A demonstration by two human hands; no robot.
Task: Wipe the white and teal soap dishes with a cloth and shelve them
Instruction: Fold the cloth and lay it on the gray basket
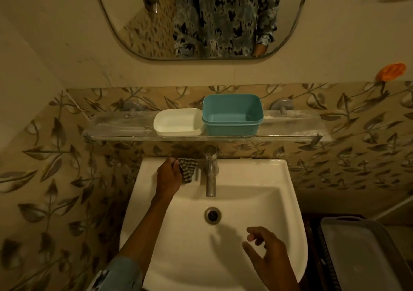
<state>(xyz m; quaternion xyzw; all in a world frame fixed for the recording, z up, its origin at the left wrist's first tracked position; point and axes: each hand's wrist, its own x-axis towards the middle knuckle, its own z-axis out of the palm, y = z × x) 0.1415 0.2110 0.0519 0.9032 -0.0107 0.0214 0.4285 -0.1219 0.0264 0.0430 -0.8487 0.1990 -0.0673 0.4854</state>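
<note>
Right hand (266, 255), 5 o'clock, over washbasin (290, 179): fingers loosely spread, holding nothing. Left hand (167, 176), 11 o'clock, pinches checked cloth (187, 170) beside tap (211, 174). White soap dish (178, 122) and teal soap dish (232, 114) sit side by side on glass shelf (116, 125), 12 o'clock; possibly unwiped. Bunch the cloth firmly, then lift the white dish with the free hand.

No readable text, label, brand or number shows anywhere.

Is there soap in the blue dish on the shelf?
Empty. The teal soap dish sits upright on the shelf, showing only its bare floor.
</note>
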